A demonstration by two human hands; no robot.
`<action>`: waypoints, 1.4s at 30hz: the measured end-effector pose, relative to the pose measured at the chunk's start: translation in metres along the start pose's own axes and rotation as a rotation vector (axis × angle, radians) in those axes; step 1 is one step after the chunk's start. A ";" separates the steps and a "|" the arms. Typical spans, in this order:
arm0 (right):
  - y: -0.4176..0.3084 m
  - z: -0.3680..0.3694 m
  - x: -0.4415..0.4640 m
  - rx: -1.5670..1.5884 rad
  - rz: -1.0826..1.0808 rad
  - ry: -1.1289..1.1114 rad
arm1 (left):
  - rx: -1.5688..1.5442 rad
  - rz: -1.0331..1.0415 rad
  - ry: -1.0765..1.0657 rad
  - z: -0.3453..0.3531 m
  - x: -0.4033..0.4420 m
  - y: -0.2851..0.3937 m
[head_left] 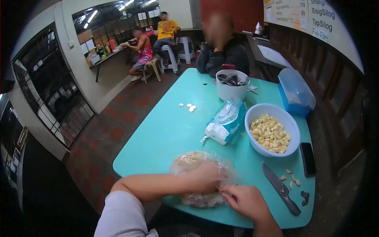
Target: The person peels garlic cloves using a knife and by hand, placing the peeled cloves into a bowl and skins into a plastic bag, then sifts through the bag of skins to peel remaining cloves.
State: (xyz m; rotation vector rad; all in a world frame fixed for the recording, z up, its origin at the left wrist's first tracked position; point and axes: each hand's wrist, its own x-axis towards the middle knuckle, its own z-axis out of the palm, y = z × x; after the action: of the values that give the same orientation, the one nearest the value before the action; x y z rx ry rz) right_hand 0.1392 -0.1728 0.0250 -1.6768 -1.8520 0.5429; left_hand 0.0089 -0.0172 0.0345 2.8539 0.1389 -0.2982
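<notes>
My right grip (248, 200) pinches the edge of a clear bag (203, 200) at the near side of the turquoise surface (154, 146); my left grip (207, 175) blurs at the bag, and I cannot tell whether it grasps anything. To the right lie a knife (280, 189), a bowl (293, 126) of garlic (270, 134) and a phone (307, 159). A person (227, 53) sits at the far end; beyond the red-patched floor (89, 168), two others sit on stools.
</notes>
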 end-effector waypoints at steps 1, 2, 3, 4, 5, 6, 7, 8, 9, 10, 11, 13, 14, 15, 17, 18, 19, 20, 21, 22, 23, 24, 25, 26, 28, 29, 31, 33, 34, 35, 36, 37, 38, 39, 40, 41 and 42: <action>0.002 0.003 0.001 -0.030 0.018 -0.030 | 0.060 -0.009 -0.048 -0.002 -0.002 0.000; 0.006 0.005 0.002 -0.060 0.036 -0.058 | 0.122 -0.019 -0.097 -0.001 -0.004 -0.001; 0.008 0.004 0.005 -0.094 0.051 -0.079 | 0.169 0.036 -0.123 0.005 0.000 -0.007; 0.011 0.003 0.006 -0.104 0.050 -0.083 | 0.217 0.093 -0.150 0.012 0.007 -0.015; 0.013 0.004 0.006 -0.112 0.051 -0.088 | 0.263 0.151 -0.181 0.019 0.011 -0.022; 0.014 0.004 0.005 -0.115 0.057 -0.095 | 0.205 0.118 -0.188 0.017 0.011 -0.022; 0.013 0.002 0.005 -0.113 0.085 -0.089 | 0.143 0.087 -0.196 0.015 0.012 -0.022; 0.012 0.000 0.004 -0.110 0.116 -0.084 | 0.079 0.059 -0.205 0.013 0.013 -0.022; 0.012 -0.002 0.002 -0.103 0.150 -0.079 | 0.081 0.033 -0.213 0.011 0.013 -0.022; 0.011 -0.005 0.002 -0.106 0.158 -0.082 | 0.081 0.009 -0.227 0.009 0.012 -0.022; 0.011 -0.009 0.004 -0.104 0.170 -0.084 | 0.082 -0.013 -0.247 0.009 0.009 -0.022; 0.016 -0.007 0.001 -0.077 0.171 -0.074 | 0.056 0.023 -0.129 0.022 -0.004 -0.026; 0.022 -0.003 0.002 -0.060 0.153 -0.058 | 0.046 0.042 -0.062 0.025 -0.008 -0.028; 0.026 -0.002 0.002 -0.047 0.133 -0.042 | 0.039 0.037 -0.079 0.026 -0.011 -0.029; 0.024 -0.004 0.002 -0.045 0.146 -0.051 | 0.021 0.019 -0.109 0.027 -0.014 -0.028; 0.023 -0.005 0.002 -0.045 0.149 -0.060 | 0.038 -0.019 -0.150 0.023 -0.016 -0.023; 0.021 -0.007 0.002 -0.022 0.162 -0.042 | 0.055 -0.060 -0.190 0.013 -0.018 -0.014; 0.019 -0.012 0.001 0.001 0.174 -0.026 | 0.070 -0.101 -0.230 0.006 -0.019 -0.009; 0.017 -0.016 0.001 0.026 0.186 -0.010 | 0.042 -0.143 -0.239 0.001 -0.017 -0.009; 0.017 -0.023 0.000 0.046 0.213 -0.008 | 0.013 -0.184 -0.251 -0.003 -0.015 -0.009; 0.018 -0.031 0.000 0.068 0.242 -0.006 | -0.017 -0.223 -0.266 -0.008 -0.013 -0.009; 0.020 -0.039 -0.001 0.090 0.275 -0.002 | 0.014 -0.174 -0.209 -0.014 -0.011 -0.009; 0.027 -0.045 -0.002 0.130 0.229 0.061 | 0.044 -0.120 -0.149 -0.020 -0.008 -0.008; 0.036 -0.050 -0.003 0.166 0.185 0.125 | 0.071 -0.064 -0.087 -0.027 -0.003 -0.007; 0.038 -0.059 -0.006 0.190 0.157 0.279 | 0.068 -0.051 -0.016 -0.048 0.010 0.003; 0.032 -0.065 -0.009 0.181 0.172 0.367 | 0.064 -0.049 0.021 -0.054 0.016 0.007; 0.016 -0.076 -0.014 0.013 0.134 0.574 | -0.022 0.036 0.161 -0.049 0.032 0.002; -0.016 -0.079 -0.013 -0.305 0.021 0.816 | -0.114 0.091 0.300 -0.035 0.046 -0.003; -0.032 -0.073 -0.013 -0.337 -0.115 0.849 | -0.102 0.095 0.338 -0.028 0.052 -0.005; -0.047 -0.062 -0.015 -0.369 -0.249 0.881 | -0.091 0.101 0.374 -0.020 0.058 -0.005; -0.058 -0.051 -0.017 -0.361 -0.418 0.734 | -0.080 0.110 0.409 -0.014 0.063 -0.005; -0.069 -0.040 -0.017 -0.350 -0.582 0.582 | -0.136 0.145 0.429 -0.010 0.064 -0.005; -0.083 -0.026 -0.007 -0.297 -0.678 0.491 | -0.193 0.178 0.449 -0.008 0.065 -0.004; -0.088 -0.014 0.002 -0.242 -0.774 0.397 | -0.250 0.210 0.472 -0.004 0.064 -0.004; -0.082 -0.008 0.009 -0.266 -0.693 0.327 | -0.305 0.221 0.559 0.005 0.065 -0.005; -0.075 -0.001 0.019 -0.291 -0.613 0.261 | -0.357 0.234 0.646 0.017 0.066 -0.007; -0.067 0.005 0.028 -0.321 -0.533 0.201 | -0.391 0.174 0.631 0.023 0.068 -0.010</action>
State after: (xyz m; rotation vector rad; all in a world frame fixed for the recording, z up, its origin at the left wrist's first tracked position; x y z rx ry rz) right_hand 0.0844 -0.1531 0.0684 -1.2733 -2.1945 -0.1436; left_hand 0.0692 -0.0098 -0.0046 2.4449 0.0574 0.6032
